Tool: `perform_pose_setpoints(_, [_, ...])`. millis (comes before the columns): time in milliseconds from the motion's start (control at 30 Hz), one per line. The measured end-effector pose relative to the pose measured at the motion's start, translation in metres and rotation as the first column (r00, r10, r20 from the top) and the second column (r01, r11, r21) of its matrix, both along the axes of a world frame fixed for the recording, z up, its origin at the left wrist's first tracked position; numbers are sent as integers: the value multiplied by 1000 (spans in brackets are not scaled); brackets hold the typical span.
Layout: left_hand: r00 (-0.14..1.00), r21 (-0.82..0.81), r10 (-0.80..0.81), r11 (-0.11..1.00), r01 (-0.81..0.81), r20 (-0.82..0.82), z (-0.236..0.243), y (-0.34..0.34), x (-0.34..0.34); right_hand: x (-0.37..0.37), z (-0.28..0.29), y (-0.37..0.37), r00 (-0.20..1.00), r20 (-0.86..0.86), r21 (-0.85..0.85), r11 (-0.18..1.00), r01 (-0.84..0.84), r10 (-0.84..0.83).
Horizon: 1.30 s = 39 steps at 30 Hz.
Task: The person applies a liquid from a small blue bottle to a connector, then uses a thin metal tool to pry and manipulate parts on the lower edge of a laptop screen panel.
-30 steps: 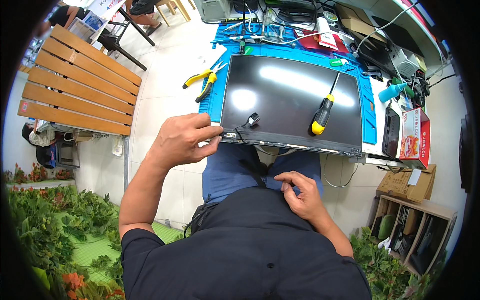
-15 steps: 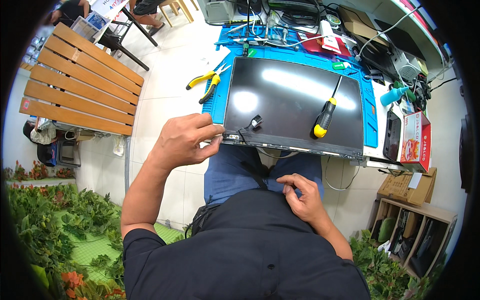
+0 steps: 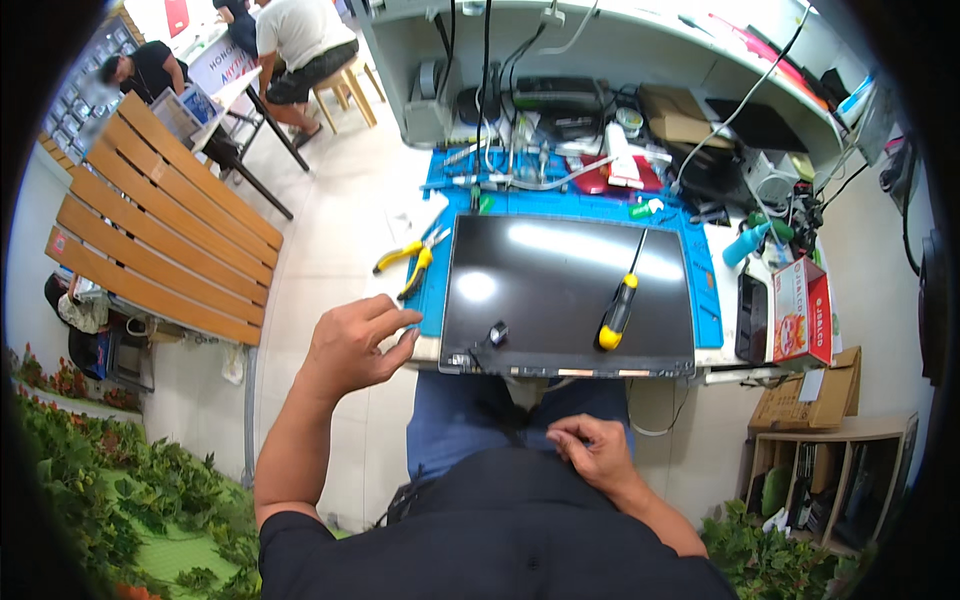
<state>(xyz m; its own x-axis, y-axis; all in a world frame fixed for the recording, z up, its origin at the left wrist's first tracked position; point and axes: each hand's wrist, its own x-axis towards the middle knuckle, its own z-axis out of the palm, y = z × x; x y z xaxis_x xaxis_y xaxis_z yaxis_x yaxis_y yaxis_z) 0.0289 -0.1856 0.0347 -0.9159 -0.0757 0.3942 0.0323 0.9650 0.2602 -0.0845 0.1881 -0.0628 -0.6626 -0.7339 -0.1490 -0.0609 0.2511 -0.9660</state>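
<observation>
A dark laptop screen panel [image 3: 560, 290] lies flat on the blue mat at the bench's front edge, light glaring off it. Just left of its lower left corner hovers my left hand [image 3: 355, 348], thumb and index finger apart, with nothing seen between them. In front of my lap is my right hand [image 3: 598, 458], its fingers loosely curled, no object visible in it. On the panel rests a yellow-and-black screwdriver [image 3: 620, 308], its shaft pointing away from me. A small black piece with a cable [image 3: 497, 333] lies near the lower left corner. Yellow-handled pliers [image 3: 415, 262] sit left of the panel.
The blue mat [image 3: 708, 300] holds cables and tools at the back. A light-blue bottle [image 3: 745, 244] and a red-and-white box [image 3: 803, 315] stand on the right. A slatted wooden bench [image 3: 165, 230] is at left. Other people sit far left; a cardboard box [image 3: 805, 395] rests on a shelf.
The view has tilted up, showing more of the shelf and people. My left hand has drawn slightly away from the panel's corner. My right hand stays by my lap.
</observation>
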Motion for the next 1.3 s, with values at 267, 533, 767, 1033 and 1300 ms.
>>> perform_pose_setpoints(267, [995, 93, 65, 994, -58, -70, 24, -31, -34, -7, -116, 27, 994, -71, 181, 979, 97, -85])
perform_pose_setpoints(533, [981, 71, 179, 980, -184, 72, 35, -51, -82, -20, -141, 22, 974, -207, 218, 965, 142, -97])
perform_pose_setpoints(767, [981, 182, 136, 970, -161, 140, 32, -48, -110, -31, -155, 26, 986, -118, 146, 980, 135, -118])
perform_pose_setpoints(1033, [988, 127, -145, 982, 137, 58, 38, -7, -177, -34, -166, 27, 981, -163, 180, 974, 138, -109])
perform_pose_setpoints(1300, [951, -295, 13, 952, 83, 310, 5, -31, -320, -36, -160, 28, 977, -161, 122, 979, 161, -141])
